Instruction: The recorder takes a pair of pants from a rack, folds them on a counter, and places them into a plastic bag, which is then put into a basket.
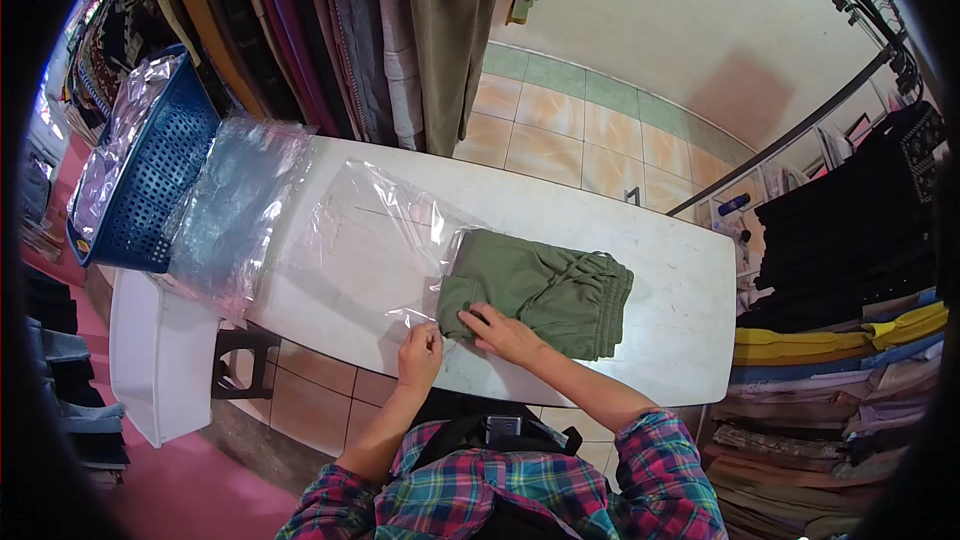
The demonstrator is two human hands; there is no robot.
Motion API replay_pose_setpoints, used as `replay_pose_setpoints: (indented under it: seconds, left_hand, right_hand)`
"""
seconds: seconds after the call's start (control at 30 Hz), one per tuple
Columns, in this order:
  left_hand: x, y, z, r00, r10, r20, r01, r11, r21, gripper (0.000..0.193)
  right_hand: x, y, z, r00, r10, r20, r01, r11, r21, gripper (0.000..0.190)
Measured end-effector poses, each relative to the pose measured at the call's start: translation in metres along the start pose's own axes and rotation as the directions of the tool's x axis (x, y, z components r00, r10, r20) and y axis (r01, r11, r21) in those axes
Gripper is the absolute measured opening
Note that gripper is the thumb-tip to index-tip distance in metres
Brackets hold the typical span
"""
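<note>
Folded olive-green pants (536, 285) with an elastic drawstring waist lie on the white table (675, 300), waistband to the right. A clear plastic bag (375, 240) is spread flat to their left, its edge meeting the folded end of the pants. My left hand (420, 352) pinches the bag's near corner between thumb and fingers, close to the pants. My right hand (502, 334) rests on the near left corner of the pants, at a pocket flap, fingers spread and pressing on the cloth. How far the pants sit inside the bag is hard to tell.
A stack of clear bags (232, 202) lies at the table's left end, against a blue plastic basket (150, 172) holding more plastic. Hanging pants (360, 37) line the far edge. Folded clothes (795, 420) are piled at right, below a black garment (847, 225).
</note>
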State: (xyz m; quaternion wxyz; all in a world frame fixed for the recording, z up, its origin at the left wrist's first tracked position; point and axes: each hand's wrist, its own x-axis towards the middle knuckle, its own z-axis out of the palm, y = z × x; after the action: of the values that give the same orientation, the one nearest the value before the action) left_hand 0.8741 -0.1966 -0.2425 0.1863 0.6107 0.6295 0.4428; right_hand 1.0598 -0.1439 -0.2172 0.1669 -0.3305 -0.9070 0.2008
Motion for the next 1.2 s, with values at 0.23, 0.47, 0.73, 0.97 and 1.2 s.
replay_pose_setpoints:
  seconds: [0.23,0.47,0.73,0.97,1.2]
  left_hand:
    - [0.003,0.002,-0.003,0.997,-0.079,-0.007,0.078,0.99,-0.12,0.011]
    - [0.002,0.006,0.004,0.995,0.101,0.025,-0.102,0.994,0.042,0.013]
    - [0.005,0.011,-0.002,0.967,0.249,0.051,-0.252,0.911,0.328,0.015]
    - [0.004,0.013,0.001,0.975,0.222,0.022,-0.213,0.898,0.386,0.02]
    - [-0.002,0.019,0.008,0.963,0.271,0.016,-0.252,0.87,0.425,0.02]
  right_hand:
    - [0.004,-0.01,0.007,0.992,0.082,0.095,-0.083,0.996,0.015,0.052]
    - [0.025,-0.012,0.029,0.994,0.082,-0.071,-0.076,0.993,0.094,0.054]
    - [0.052,0.047,-0.03,0.862,0.164,-0.479,-0.18,0.984,0.013,0.027]
    - [0.112,0.093,-0.053,0.935,0.026,-0.354,-0.023,1.0,0.013,0.021]
    - [0.097,0.123,-0.061,0.947,-0.216,-0.236,0.164,0.961,-0.223,0.007]
